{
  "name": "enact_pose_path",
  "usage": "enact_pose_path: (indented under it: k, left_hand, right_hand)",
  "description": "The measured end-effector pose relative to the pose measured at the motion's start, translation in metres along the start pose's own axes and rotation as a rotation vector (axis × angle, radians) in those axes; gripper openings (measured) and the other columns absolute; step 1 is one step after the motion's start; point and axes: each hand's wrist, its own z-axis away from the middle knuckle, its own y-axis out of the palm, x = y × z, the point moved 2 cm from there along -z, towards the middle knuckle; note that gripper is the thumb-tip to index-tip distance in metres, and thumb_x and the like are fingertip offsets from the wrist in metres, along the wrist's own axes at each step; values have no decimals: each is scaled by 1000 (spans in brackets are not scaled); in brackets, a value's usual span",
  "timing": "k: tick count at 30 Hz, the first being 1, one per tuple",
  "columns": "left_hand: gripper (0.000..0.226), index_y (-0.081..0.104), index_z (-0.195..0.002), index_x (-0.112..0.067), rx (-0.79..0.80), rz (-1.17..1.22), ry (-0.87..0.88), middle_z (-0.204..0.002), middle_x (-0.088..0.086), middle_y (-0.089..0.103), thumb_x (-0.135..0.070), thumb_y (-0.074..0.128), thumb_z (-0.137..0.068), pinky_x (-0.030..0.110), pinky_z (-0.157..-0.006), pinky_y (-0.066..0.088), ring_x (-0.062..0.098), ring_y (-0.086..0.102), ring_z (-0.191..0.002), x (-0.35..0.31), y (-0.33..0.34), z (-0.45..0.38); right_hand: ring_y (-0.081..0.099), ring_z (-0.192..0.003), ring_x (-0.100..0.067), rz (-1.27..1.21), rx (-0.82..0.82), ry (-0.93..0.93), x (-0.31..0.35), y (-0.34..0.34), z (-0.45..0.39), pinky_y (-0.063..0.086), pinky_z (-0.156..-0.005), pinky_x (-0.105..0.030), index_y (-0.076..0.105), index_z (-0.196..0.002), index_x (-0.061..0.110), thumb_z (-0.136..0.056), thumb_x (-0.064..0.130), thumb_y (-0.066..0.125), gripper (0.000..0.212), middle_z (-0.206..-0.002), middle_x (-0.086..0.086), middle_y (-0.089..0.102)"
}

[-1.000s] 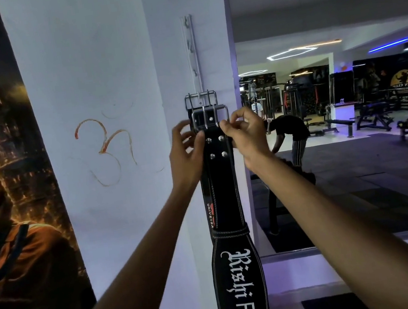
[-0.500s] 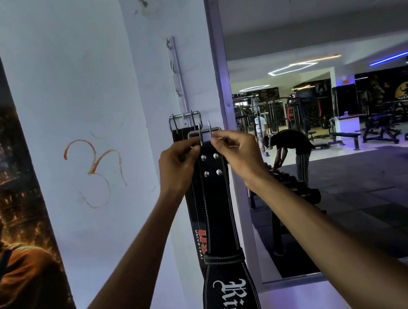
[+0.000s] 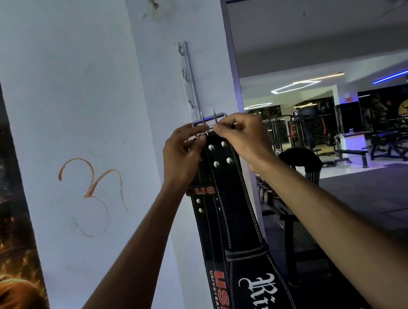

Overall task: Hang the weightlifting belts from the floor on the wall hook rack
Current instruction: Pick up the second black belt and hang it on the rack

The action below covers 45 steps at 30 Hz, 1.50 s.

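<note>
Fingers of both hands, left hand & right hand, are pinched on the silver steel buckle of the black leather belt w/ white lettering, which has risen at frame centre vs 0.5 s ago, prongs now upright by the white wall hook rack, beside the black USI belt already hung, so hooking looks close.
</note>
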Motion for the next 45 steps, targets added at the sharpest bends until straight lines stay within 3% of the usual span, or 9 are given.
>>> enact_pose_path:
  k: [5, 9, 14, 22, 26, 29, 32, 38, 45]
  left_hand:
    - [20, 79, -105, -16, -17, 90, 35, -122, 2, 72, -14, 67, -91, 57, -88, 61, 30, 74, -104, 13, -5, -63]
    - [19, 79, -105, -12, -34, 130, 24, -121, 7, 74, -12, 66, -92, 54, -86, 63, 29, 77, -96, 22, -3, -96]
    - [20, 78, -107, -9, -54, 137, 28, -119, 8, 75, -13, 65, -91, 55, -86, 63, 29, 78, -93, 28, -2, -126]
    - [20, 79, -104, -12, -98, 123, 16, -122, 7, 74, -18, 67, -89, 50, -85, 64, 24, 75, -98, 32, 0, -177]
    - [18, 77, -101, -18, -102, 113, 17, -116, 4, 74, -16, 64, -90, 55, -85, 63, 21, 73, -87, 39, -2, -194]
    - [22, 69, -100, -37, -114, 84, -4, -117, -5, 72, -26, 67, -81, 58, -93, 59, 24, 73, -105, 46, -3, -200]
    - [43, 63, -118, -32, -120, 82, -48, -121, -4, 72, -36, 68, -75, 57, -99, 56, 25, 71, -113, 55, -3, -204]
    - [46, 65, -125, -23, -126, 131, -92, -106, 6, 76, -30, 67, -79, 55, -97, 58, 27, 74, -103, 56, -1, -198]
    - [36, 73, -115, -16, -115, 185, -107, -95, 9, 80, -36, 76, -86, 41, -76, 66, 16, 76, -76, 60, 1, -188]
  right_hand:
    - [63, -57, -4, 20, -125, -50, 9, 25, -51, 43, -52, -17, 72, -98, 26, -78, 30, 79, 22, -66, 9, 66]
    - [72, -81, -15, -29, -121, -12, 10, 37, -86, 55, -74, -25, 67, -112, 28, -74, 31, 81, 41, -95, -5, 75]
    - [75, -81, -19, -97, -111, 39, 6, 51, -120, 62, -83, -41, 69, -89, 27, -70, 29, 84, 24, -89, -4, 77]
    - [74, -85, -18, -167, -162, 43, 8, 72, -168, 61, -84, -36, 74, -102, 18, -73, 25, 83, 32, -99, -2, 75]
    - [74, -87, -19, -168, -168, 62, 6, 86, -185, 61, -85, -36, 74, -103, 19, -71, 29, 84, 35, -99, -1, 76]
    - [74, -83, -21, -181, -192, 85, -2, 94, -191, 62, -83, -38, 74, -95, 22, -69, 30, 84, 29, -94, -1, 76]
    - [74, -81, -20, -200, -203, 90, -11, 97, -192, 62, -81, -38, 69, -81, 27, -69, 30, 84, 19, -87, 2, 75]
    - [73, -81, -19, -206, -187, 112, -14, 100, -194, 62, -81, -37, 74, -93, 22, -64, 30, 82, 31, -88, 2, 75]
    - [75, -75, -22, -261, -154, 169, -25, 105, -190, 64, -75, -42, 75, -82, 25, -59, 31, 81, 24, -76, 2, 77]
